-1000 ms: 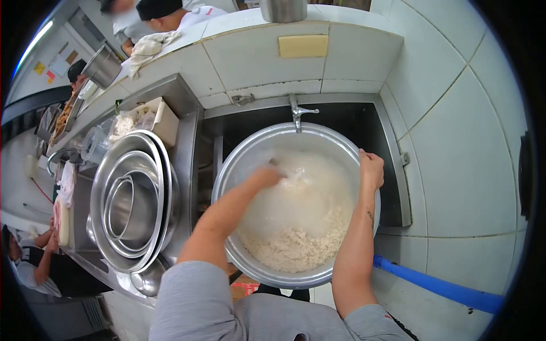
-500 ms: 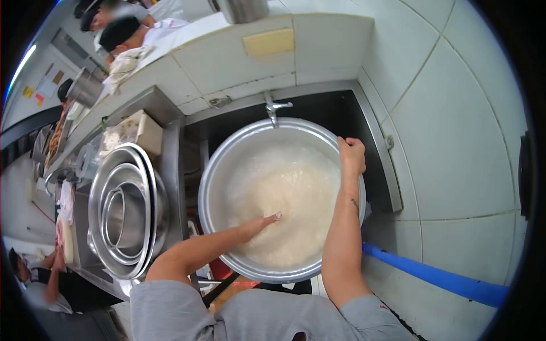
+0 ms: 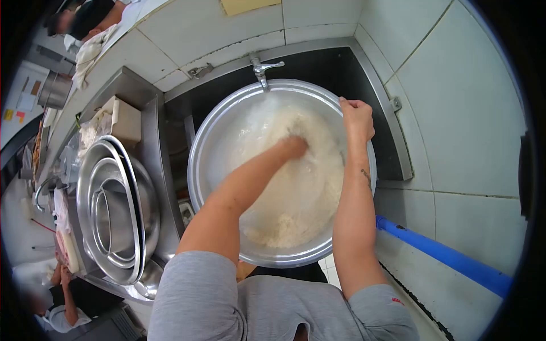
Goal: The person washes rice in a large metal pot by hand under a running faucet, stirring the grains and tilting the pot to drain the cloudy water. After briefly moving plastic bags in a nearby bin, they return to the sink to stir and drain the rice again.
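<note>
A large round metal basin (image 3: 200, 149) stands over the dark sink under a faucet (image 3: 263, 69). Cloudy water covers pale rice-like grains (image 3: 284, 230) heaped toward its near side. My left hand (image 3: 295, 146) is dipped in the water near the middle; its fingers are under the surface and hidden. At the basin's right rim, my right hand (image 3: 358, 117) is closed, gripping the edge with its fingers.
Nested steel bowls (image 3: 108, 216) and a cream container (image 3: 126, 120) stand on the left counter. A blue pipe (image 3: 443, 252) runs at the right beside the tiled wall (image 3: 466, 113). Co-workers (image 3: 94, 17) are beyond the ledge and at lower left.
My left hand has moved up and right through the water, deeper in. My right hand keeps its hold on the rim. The view has shifted, and the basin appears higher.
</note>
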Motion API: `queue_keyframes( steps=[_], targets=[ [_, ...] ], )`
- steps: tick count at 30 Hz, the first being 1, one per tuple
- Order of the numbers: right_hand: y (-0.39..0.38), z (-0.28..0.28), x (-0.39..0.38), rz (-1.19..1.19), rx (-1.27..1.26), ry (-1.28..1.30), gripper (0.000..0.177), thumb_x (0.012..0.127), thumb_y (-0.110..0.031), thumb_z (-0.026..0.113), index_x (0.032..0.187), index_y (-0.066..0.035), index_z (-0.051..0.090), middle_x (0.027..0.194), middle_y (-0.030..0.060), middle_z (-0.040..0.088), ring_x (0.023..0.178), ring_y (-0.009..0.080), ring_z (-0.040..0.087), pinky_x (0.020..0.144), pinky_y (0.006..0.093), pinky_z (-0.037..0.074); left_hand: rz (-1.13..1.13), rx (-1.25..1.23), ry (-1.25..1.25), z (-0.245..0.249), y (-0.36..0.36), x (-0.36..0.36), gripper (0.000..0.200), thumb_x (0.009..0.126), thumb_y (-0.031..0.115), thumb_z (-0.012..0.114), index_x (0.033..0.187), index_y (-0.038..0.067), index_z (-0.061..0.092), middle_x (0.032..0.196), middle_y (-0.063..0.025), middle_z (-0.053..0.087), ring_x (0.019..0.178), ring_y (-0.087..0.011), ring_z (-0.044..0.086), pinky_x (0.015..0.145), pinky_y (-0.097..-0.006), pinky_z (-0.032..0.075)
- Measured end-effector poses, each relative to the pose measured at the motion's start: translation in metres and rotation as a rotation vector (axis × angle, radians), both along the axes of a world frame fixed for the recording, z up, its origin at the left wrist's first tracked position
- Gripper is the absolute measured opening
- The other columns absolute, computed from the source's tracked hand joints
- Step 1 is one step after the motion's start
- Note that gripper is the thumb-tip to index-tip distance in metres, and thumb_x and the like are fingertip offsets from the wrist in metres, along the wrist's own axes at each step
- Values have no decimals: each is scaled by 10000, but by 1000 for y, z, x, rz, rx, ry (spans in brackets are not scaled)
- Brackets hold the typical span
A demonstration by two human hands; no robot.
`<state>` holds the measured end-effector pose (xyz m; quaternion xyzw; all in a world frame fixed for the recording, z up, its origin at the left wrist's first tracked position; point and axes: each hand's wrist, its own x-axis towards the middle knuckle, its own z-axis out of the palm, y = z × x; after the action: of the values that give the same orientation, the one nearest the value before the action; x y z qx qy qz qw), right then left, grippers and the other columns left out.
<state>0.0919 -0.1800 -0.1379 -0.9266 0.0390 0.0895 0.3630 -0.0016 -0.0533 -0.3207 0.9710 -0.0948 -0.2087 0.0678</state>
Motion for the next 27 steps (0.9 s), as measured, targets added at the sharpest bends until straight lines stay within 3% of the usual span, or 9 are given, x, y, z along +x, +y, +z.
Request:
queue_keyframes(
  steps=[3,5,6,7,10,19,21,25,27],
  targets=[
    [-1,-2,4,-4,19,-3,315,736,-419,608,865,-138,667,878,97,664,887,293,614,771,384,454,49,241,36,37,53,-12,291,792,208,463,854,10,666,969,-192,618,889,-316,606,807,-429,461],
    [-3,-2,5,2,31,-8,314,740,-418,604,873,-140,664,890,92,663,896,291,611,778,383,450,441,-18,85,88,71,-47,423,890,319,342,877,51,669,1008,-177,612,945,-339,577,868,-441,413],
    [-3,-2,5,7,45,-7,313,742,-417,602,879,-141,660,896,88,662,900,289,609,782,382,447,578,-10,260,59,94,-58,499,910,401,295,1011,36,619,1041,-193,596,973,-349,560,873,-439,409],
    [-3,-2,5,10,60,-3,313,745,-417,600,884,-143,656,902,83,661,904,287,608,786,381,443,428,18,365,6,130,-84,532,901,450,292,1075,35,577,1058,-179,594,973,-339,562,868,-437,413],
    [-5,-3,7,17,93,24,313,747,-419,598,900,-148,634,909,73,655,907,281,604,801,384,431,998,-233,524,48,87,-141,601,879,531,307,1181,49,498,1092,-118,584,964,-289,563,853,-426,422],
    [-4,-2,8,-3,73,26,283,756,-417,589,837,-146,597,892,76,649,898,281,602,806,395,425,1958,-1321,849,139,-85,-172,560,869,534,352,1114,68,545,1050,-79,582,924,-246,564,803,-425,442],
    [-3,-2,7,-5,70,24,286,755,-417,591,837,-143,598,880,78,651,887,285,605,797,398,429,1859,-1743,864,75,-115,-163,491,863,499,407,1060,78,562,984,-75,586,856,-231,566,748,-405,462],
    [-3,-4,8,-20,26,2,286,754,-414,591,827,-138,603,854,79,654,867,290,609,779,400,437,1185,-1085,190,62,-142,-81,387,813,424,513,755,61,633,721,-95,628,615,-231,584,581,-383,472],
    [-4,-2,9,-22,30,11,286,752,-412,594,823,-136,605,855,80,654,868,288,609,778,400,436,348,-491,-12,52,-118,-30,351,774,369,550,844,34,630,860,-160,619,779,-275,599,696,-407,482]
  ],
)
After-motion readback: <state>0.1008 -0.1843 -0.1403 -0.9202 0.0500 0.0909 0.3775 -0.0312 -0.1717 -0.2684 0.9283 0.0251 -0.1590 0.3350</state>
